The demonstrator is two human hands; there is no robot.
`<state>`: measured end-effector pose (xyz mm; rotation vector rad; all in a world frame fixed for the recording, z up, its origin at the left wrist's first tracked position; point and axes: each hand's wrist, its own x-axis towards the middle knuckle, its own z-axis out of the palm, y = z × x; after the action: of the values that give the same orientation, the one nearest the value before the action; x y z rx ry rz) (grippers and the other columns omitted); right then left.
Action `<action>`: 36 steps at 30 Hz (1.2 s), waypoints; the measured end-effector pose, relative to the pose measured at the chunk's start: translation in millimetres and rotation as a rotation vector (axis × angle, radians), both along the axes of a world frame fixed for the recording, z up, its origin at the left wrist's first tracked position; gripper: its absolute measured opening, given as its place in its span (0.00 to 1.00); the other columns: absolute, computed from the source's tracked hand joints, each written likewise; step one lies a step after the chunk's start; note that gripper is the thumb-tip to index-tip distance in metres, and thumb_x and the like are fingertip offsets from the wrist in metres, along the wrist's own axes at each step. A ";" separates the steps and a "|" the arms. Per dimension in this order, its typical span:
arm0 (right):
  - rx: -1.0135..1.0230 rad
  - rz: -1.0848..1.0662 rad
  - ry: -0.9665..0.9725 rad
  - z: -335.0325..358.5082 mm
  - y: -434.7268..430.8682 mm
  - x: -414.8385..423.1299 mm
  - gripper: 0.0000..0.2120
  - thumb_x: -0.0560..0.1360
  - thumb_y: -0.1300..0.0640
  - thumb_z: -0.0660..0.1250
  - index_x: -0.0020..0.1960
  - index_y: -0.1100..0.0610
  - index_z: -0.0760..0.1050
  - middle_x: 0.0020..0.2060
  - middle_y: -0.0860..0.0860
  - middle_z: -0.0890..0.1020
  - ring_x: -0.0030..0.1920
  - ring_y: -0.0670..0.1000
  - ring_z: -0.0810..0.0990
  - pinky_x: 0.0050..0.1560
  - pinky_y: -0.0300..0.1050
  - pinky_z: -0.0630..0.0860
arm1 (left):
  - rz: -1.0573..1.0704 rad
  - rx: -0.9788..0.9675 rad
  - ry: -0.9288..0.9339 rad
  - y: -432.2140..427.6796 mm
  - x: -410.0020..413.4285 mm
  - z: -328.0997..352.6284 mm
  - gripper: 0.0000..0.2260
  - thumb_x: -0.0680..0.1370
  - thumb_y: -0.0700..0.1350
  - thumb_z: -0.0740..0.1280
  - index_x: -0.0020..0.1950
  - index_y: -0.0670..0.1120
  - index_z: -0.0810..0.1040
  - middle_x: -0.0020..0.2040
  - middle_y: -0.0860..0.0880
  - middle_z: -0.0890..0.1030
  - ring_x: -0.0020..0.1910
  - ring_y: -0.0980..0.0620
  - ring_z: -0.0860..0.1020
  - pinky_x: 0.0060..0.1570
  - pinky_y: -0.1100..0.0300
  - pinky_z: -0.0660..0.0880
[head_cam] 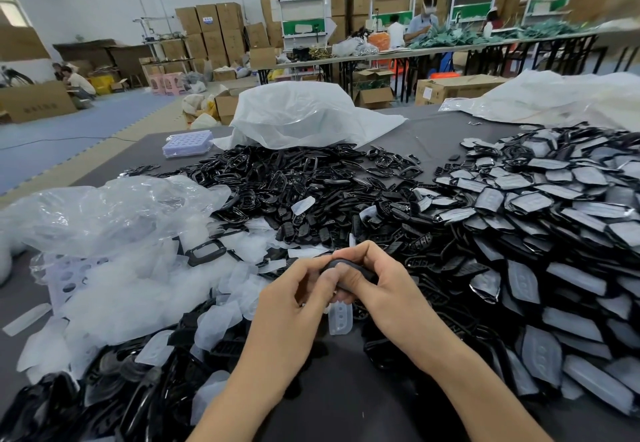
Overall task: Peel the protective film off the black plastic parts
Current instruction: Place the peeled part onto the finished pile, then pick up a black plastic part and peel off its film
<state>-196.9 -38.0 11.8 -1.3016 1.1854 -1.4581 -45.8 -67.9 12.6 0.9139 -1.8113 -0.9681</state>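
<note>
Both hands meet over the dark table, holding one black plastic part [346,265] between them. My right hand [377,292] grips the part from the right, fingers curled over its top edge. My left hand [294,296] pinches at its left side with thumb and fingertips. A translucent strip of protective film [340,318] with small holes hangs down below the part, between the two hands. Most of the part is hidden by my fingers.
A large heap of film-covered black parts [536,234] fills the right side. Bare black parts [294,185] pile up in the middle. Peeled films and crumpled clear plastic [114,261] lie at the left. White bags [304,116] sit behind. A lilac tray [188,142] stands far left.
</note>
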 end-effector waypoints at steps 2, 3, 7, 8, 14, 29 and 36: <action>0.007 0.002 0.000 -0.2 -0.1 0.2 0.06 0.83 0.60 0.64 0.55 0.54 0.78 0.42 0.44 0.84 0.41 0.46 0.84 0.47 0.42 0.80 | -0.007 0.028 0.020 -1.8 0.6 0.7 0.07 0.82 0.47 0.65 0.55 0.57 0.82 0.41 0.54 0.86 0.43 0.56 0.84 0.43 0.68 0.76; 0.009 0.002 -0.007 -0.4 -0.1 0.1 0.06 0.83 0.60 0.63 0.55 0.54 0.79 0.42 0.45 0.85 0.41 0.46 0.84 0.47 0.42 0.80 | -0.002 0.030 0.025 -2.0 1.2 1.4 0.07 0.82 0.45 0.65 0.54 0.55 0.82 0.40 0.55 0.86 0.41 0.58 0.83 0.42 0.70 0.75; 0.030 -0.004 -0.048 -0.2 -0.6 -0.1 0.10 0.81 0.65 0.65 0.57 0.52 0.79 0.46 0.47 0.87 0.43 0.48 0.86 0.47 0.37 0.80 | 0.036 0.040 0.073 -3.9 2.8 2.2 0.08 0.82 0.42 0.64 0.50 0.52 0.81 0.36 0.55 0.84 0.36 0.61 0.80 0.38 0.72 0.73; 0.035 -0.004 -0.067 -0.5 -0.7 -0.3 0.11 0.81 0.65 0.65 0.57 0.53 0.80 0.47 0.48 0.87 0.44 0.49 0.87 0.47 0.37 0.81 | 0.043 0.042 0.081 -4.6 2.9 2.2 0.08 0.82 0.42 0.64 0.49 0.52 0.81 0.35 0.55 0.83 0.35 0.61 0.80 0.37 0.72 0.72; 0.040 -0.026 -0.016 -0.2 2.3 0.7 0.10 0.83 0.62 0.63 0.55 0.49 0.80 0.43 0.54 0.87 0.42 0.53 0.87 0.44 0.41 0.82 | 0.055 0.048 0.082 -4.9 4.4 1.9 0.11 0.81 0.43 0.64 0.45 0.57 0.81 0.35 0.53 0.82 0.34 0.59 0.79 0.36 0.70 0.73; -0.098 -0.695 -0.306 77.2 0.4 -136.0 0.32 0.82 0.54 0.65 0.81 0.52 0.53 0.43 0.61 0.86 0.34 0.49 0.85 0.34 0.39 0.81 | -0.020 -0.462 -0.645 5.7 1.4 -17.6 0.25 0.80 0.65 0.47 0.72 0.58 0.65 0.58 0.65 0.72 0.58 0.61 0.71 0.60 0.63 0.69; 0.006 -0.561 0.137 45.0 0.3 -91.5 0.25 0.83 0.57 0.62 0.78 0.46 0.62 0.45 0.53 0.87 0.40 0.51 0.86 0.36 0.39 0.81 | 0.123 -0.644 -0.826 -4.5 -3.6 -23.3 0.14 0.71 0.55 0.76 0.52 0.52 0.81 0.47 0.54 0.77 0.44 0.52 0.79 0.41 0.58 0.78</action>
<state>-288.4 -37.7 56.9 -1.1252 1.7416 -1.7680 -49.4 -72.4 -10.7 1.0490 -2.4751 0.1585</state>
